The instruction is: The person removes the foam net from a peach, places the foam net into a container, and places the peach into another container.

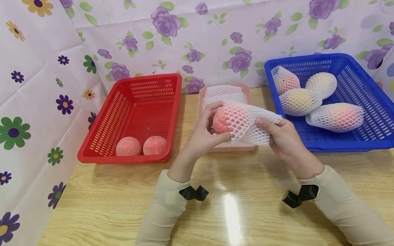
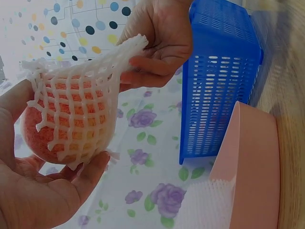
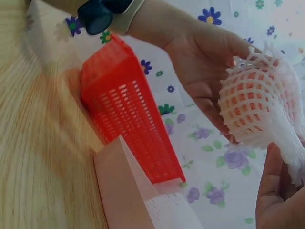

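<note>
Netting (image 1: 251, 120), a white foam mesh sleeve, is covering part of a round pink-red fruit (image 1: 220, 121), which is appearing raised over a pink rectangular plastic tray (image 1: 236, 149). Left hand (image 1: 205, 133) is gripping the fruit, thumb and fingers curving round it at the sleeve's mouth, probably steadying it; right hand (image 1: 283, 135) is pinching the sleeve's loose tail, thumb against fingers, likely giving the mesh tension. Tray is sitting toward the far edge of the wood-grain tabletop (image 1: 98, 219), presumably for easy reach of its white mesh sleeves (image 1: 223, 93). Red slotted plastic basket (image 1: 175, 115) is standing left of it, blue slotted plastic basket (image 1: 381, 93) at the far right corner, likely separating bare from netted. Counting: one fruit in hands, two bare pink-red balls (image 1: 128, 146) lying along red's near edge, four oval mesh-wrapped fruits (image 1: 339, 117) lying in blue, one tray; tray sleeves are overlapping, can't tell number.
</note>
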`<state>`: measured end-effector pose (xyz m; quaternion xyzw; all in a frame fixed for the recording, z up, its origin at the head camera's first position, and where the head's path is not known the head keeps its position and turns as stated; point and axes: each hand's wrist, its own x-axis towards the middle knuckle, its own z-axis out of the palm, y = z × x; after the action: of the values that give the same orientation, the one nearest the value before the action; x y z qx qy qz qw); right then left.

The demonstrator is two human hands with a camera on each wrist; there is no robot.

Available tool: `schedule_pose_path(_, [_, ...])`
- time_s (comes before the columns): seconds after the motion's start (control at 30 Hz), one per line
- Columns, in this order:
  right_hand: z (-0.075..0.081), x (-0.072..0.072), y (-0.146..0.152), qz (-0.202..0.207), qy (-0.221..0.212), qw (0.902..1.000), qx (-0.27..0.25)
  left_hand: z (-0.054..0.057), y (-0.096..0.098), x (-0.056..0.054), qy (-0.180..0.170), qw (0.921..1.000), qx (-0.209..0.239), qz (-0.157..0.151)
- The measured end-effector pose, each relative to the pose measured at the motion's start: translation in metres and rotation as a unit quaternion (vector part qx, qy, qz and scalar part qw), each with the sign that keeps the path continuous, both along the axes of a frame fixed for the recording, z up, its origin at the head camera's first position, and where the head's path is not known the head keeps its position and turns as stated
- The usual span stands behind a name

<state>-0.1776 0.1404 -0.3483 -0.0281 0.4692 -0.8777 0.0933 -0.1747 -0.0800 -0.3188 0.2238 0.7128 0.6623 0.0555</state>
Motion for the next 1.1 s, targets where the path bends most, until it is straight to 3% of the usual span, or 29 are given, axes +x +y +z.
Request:
schedule_pose_path(0.23, [0.003,0.0,0.002,0.009,-0.003,1.0,-0.002,0.007,-0.005,0.001,-0.003,0.9992,0.036,0.017])
schedule_pose_path(0.43, [0.005,-0.003,0.008,0.003,-0.012,0.9999,-0.001,0.013,-0.011,0.004,-0.025,0.9965,0.037,0.07])
schedule_pose_path(0.7, [0.007,-0.003,0.013,0.016,-0.003,0.9998,-0.008,0.018,-0.016,0.005,-0.015,0.9956,0.05,0.077])
schedule_pose_path(0.9, [0.009,0.001,0.022,0.023,0.002,0.9994,-0.027,0.018,-0.02,0.003,0.015,0.9935,0.071,0.088])
schedule_pose_path(1.1, [0.013,0.0,0.027,0.022,0.001,0.9994,-0.029,0.019,-0.031,0.007,0.037,0.9894,0.07,0.121])
